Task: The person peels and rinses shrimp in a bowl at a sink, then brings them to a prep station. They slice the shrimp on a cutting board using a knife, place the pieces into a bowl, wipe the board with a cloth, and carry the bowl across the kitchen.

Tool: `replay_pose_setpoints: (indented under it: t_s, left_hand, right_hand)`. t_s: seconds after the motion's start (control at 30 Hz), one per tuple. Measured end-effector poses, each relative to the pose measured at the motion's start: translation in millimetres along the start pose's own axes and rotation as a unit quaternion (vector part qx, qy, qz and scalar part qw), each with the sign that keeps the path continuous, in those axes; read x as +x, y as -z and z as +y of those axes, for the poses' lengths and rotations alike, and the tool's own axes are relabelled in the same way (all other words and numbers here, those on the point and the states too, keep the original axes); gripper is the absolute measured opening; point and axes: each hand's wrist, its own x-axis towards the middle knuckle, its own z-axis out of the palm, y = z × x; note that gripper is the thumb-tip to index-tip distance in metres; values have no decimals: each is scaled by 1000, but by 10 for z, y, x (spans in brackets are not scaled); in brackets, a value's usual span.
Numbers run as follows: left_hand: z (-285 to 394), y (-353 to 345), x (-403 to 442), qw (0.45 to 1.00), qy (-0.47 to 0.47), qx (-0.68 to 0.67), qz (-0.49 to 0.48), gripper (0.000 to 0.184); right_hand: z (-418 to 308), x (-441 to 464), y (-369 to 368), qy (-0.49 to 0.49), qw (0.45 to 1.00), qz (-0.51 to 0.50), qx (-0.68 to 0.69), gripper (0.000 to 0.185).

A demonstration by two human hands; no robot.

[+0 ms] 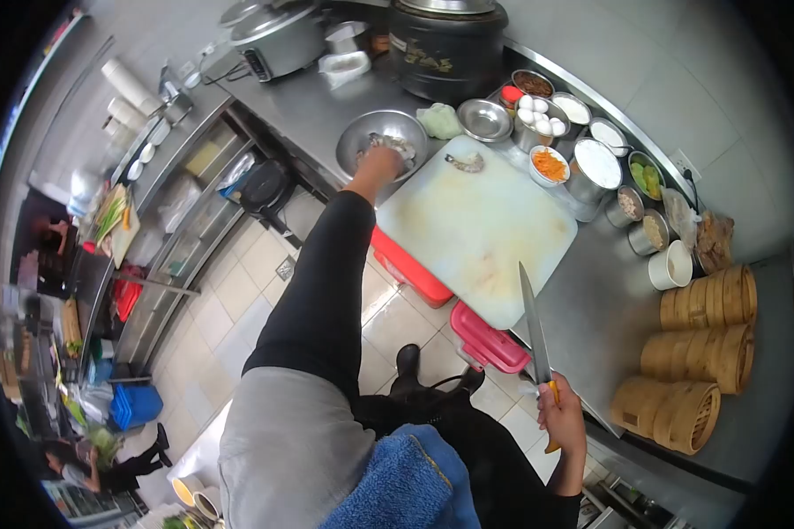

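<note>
Grey steel counter [582,313] ahead; right hand [565,421] clasps a long orange-handled steel knife [535,324], liable to slip if wet; left hand [378,167] dips into a round metal bowl [349,141], grip unclear.

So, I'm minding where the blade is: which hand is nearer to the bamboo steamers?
Right. The right hand, gripping the knife, is just left of the bamboo steamers; the left hand is in the metal bowl, beyond the cutting board.
</note>
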Motion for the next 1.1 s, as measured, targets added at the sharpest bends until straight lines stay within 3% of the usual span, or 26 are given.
replay_pose_setpoints:
  t_s: [0.13, 0.2, 0.27, 0.3, 0.37, 0.4, 0.47, 0.53, 0.57, 0.63, 0.67, 0.73, 0.83, 0.93, 1.1]
  left_hand:
    - [0, 61, 250, 996, -5, -10, -91, 25]
    - [9, 414, 346, 989, -18, -75, -124, 22]
    - [85, 735, 396, 969, -79, -217, -89, 21]
    - [294, 878, 355, 967, -86, -220, -100, 21]
    - [675, 1091, 145, 928, -127, -317, -147, 21]
    - [932, 1054, 17, 899, -106, -356, -234, 22]
    - [1524, 975, -407, 883, -196, -298, -306, 26]
    - [1804, 340, -626, 849, -318, -259, -334, 33]
    - [1861, 35, -777, 849, -318, -257, -335, 33]
    - [2004, -296, -1103, 881, -311, -349, -72, 31]
    - [2014, -305, -1182, 881, -312, -348, -76, 31]
    - [1988, -66, -1332, 949, -152, -263, -84, 32]
    - [1957, 36, -1418, 947, -103, -252, -168, 33]
    - [1973, -44, -1412, 946, -103, -263, -160, 29]
    - [1987, -79, -1387, 953, -159, -213, -148, 26]
  right_hand:
    - [123, 165, -189, -26, 993, -26, 108, 28]
    - [282, 290, -228, -22, 989, -52, 133, 28]
    - [452, 477, -236, -28, 986, -58, 155, 25]
    - [552, 525, -247, -35, 981, -71, 175, 23]
    - [709, 666, -281, -43, 978, -53, 196, 20]
    - [809, 736, -275, -52, 977, -50, 199, 20]
    - [919, 912, -237, -51, 990, -19, 130, 18]
    - [819, 883, -221, -24, 987, -11, 160, 17]
    - [784, 872, -221, 3, 982, -1, 189, 17]
    - [861, 932, -219, 0, 984, -6, 175, 17]
    - [916, 963, -211, -4, 987, -11, 162, 18]
    - [919, 1035, -170, 6, 987, -14, 162, 18]
    - [850, 1194, -92, 41, 986, -16, 163, 22]
    - [616, 1399, 15, 42, 996, -18, 71, 37]
    - [573, 1419, 175, 57, 995, -60, 56, 35]
